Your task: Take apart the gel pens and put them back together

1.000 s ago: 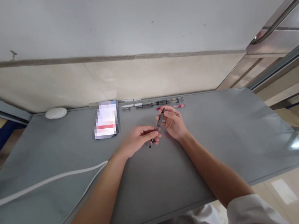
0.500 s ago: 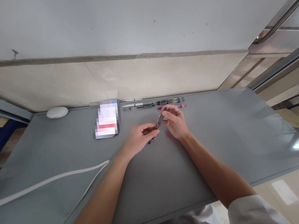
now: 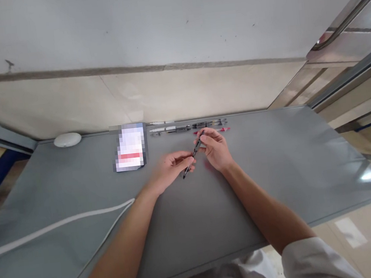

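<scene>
A dark pen (image 3: 197,146) slants between my two hands above the grey table (image 3: 194,217). Its lower end, pointing toward me and to the left, is pinched by the fingers of my left hand (image 3: 174,166). My right hand (image 3: 216,148) grips the upper part between thumb and fingers. Just beyond the hands lies a red pen (image 3: 224,129), partly hidden by my right fingers. Behind it, several black and clear pens (image 3: 208,123) and a white pen (image 3: 164,129) lie in rows along the table's back edge.
Left of the pens lies a phone (image 3: 128,148) with a blurred screen. A white rounded object (image 3: 67,140) sits at the back left corner. A white cable (image 3: 71,219) loops over the left side. The wall (image 3: 180,93) rises behind the table.
The pen has turned slightly in my fingers, and more of its body and lower end shows. Both hands stay almost in place; the whole view has shifted a little.
</scene>
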A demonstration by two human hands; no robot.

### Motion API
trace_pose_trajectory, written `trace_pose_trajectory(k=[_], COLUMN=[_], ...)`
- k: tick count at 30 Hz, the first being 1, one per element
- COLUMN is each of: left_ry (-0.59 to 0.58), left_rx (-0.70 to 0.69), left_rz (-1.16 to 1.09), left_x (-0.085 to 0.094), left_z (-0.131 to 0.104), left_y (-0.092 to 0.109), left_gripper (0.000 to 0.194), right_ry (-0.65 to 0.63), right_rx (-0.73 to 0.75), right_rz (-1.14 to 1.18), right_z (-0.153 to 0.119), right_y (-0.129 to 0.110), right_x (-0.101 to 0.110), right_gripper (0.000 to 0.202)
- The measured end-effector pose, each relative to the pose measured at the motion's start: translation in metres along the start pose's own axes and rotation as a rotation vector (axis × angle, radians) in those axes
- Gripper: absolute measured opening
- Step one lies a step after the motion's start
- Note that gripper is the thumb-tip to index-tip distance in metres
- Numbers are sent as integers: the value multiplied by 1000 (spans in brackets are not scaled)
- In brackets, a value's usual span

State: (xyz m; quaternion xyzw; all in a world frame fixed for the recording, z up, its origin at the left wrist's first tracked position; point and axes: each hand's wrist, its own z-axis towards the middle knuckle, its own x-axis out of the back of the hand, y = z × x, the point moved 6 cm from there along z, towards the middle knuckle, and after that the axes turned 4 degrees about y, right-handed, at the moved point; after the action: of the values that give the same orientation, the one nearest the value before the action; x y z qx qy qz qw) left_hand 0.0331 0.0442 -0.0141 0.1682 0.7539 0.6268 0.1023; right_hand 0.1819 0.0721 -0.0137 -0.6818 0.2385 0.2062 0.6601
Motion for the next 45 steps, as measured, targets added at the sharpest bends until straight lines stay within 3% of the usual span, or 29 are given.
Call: trace_pose_trajectory(k=[5, 10, 14, 21, 26, 30, 35, 39, 45], left_ry=[28, -67, -65, 26, 56, 16, -69, -145, -83], left_rx=[-29, 10, 51, -57, -91, -98, -11, 24, -49], left_rz=[128, -42, -114, 159, 228, 209, 10, -1, 123], left_x=[1, -2, -2, 0, 1, -1, -2, -7, -6], left_z=[0, 0, 0, 0, -2, -2, -1, -3, -2], left_y=[4, 0, -3, 4, 9, 10, 1, -2, 5], left_gripper=[31, 26, 30, 26, 22, 21, 25, 29, 27], right_ry=[-6, -1, -1, 54, 42, 43, 27, 20, 25], right_rx=[0, -24, -34, 10, 38, 74, 32, 11, 39], right_rz=[-16, -9, 4, -63, -88, -104, -69, -74, -136], right_z=[-1, -1, 0, 1, -1, -2, -1, -1, -4], right_y=[0, 0, 1, 1, 0, -1, 0, 0, 0], right_x=[-1, 0, 1, 4, 1, 1, 1, 1, -2], right_gripper=[19, 21, 23, 21, 24, 28, 23, 23, 21])
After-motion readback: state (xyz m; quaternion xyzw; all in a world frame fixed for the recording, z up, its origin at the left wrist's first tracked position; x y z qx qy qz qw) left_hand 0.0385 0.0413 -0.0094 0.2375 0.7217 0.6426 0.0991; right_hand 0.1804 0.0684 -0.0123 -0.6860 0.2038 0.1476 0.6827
